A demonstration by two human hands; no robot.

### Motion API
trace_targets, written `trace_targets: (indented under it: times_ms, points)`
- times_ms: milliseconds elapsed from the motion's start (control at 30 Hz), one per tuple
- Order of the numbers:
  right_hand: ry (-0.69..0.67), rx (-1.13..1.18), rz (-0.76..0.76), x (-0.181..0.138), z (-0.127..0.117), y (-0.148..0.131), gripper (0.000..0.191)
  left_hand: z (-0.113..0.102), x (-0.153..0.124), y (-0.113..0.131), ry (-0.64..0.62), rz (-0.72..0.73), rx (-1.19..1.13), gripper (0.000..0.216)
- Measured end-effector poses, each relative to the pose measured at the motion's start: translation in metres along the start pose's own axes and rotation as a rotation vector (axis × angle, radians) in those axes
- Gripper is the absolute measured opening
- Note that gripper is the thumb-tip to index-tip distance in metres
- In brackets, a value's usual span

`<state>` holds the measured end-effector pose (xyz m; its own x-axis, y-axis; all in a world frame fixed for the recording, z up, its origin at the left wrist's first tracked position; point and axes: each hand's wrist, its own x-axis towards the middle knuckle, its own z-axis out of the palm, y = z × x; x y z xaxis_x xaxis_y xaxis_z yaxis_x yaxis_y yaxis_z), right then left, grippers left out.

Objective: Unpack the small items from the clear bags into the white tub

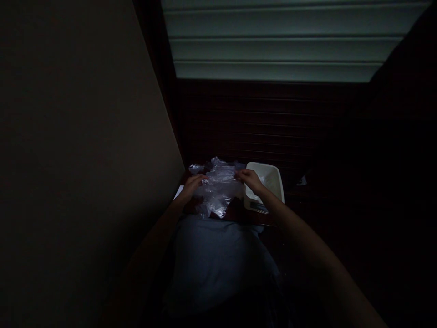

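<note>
Gripping clear plastic [221, 184] at opposite sides, the left hand [193, 184] and right hand [251, 178] are pinching it beside a pale basket [275, 176].

The clear plastic film [221, 187], thin, glossy and see-through with a pale violet-grey cast in the dim light, lay loosely spread over the dark desk [239, 210] between the left hand [194, 183] and the right hand [251, 179], whose fingers were at its two sides. Its far end was bunched and crinkled, its middle lay smoother and hazier, and its near part broke into bright, shiny creases close to the desk's front edge; whether it was one piece or several could not be told.
</note>
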<state>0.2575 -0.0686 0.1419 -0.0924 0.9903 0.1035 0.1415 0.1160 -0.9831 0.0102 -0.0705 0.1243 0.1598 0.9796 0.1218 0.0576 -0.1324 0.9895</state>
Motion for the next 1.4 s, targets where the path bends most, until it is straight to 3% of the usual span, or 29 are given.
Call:
trace_targets:
  times_ms: [133,267,500,600,800,1133,1400]
  points:
    - [0.004,0.051,-0.022,0.000,0.005,0.005,0.031,0.006,0.000,0.001,0.029,-0.032,-0.024,0.027]
    - [-0.087,0.090,0.024,-0.003,0.007,0.006,0.043,0.010,0.000,0.001,0.041,-0.014,-0.091,0.032]
    - [-0.237,-0.032,0.035,-0.003,0.010,0.014,0.025,0.010,-0.002,-0.003,0.015,-0.040,-0.144,0.038]
    - [-0.198,0.076,0.041,-0.002,0.013,0.016,0.024,0.010,-0.005,-0.007,-0.001,-0.117,-0.179,0.041]
    - [-0.116,0.196,0.090,-0.005,0.012,0.007,0.026,0.010,-0.014,-0.021,-0.148,-0.226,-0.203,0.031]
    - [-0.045,0.271,0.170,-0.006,0.014,0.010,0.034,0.020,-0.013,-0.023,0.004,-0.227,-0.455,0.028]
    - [-0.093,0.219,0.215,-0.014,0.012,0.016,0.046,0.017,-0.009,-0.020,0.130,-0.217,-0.459,0.028]
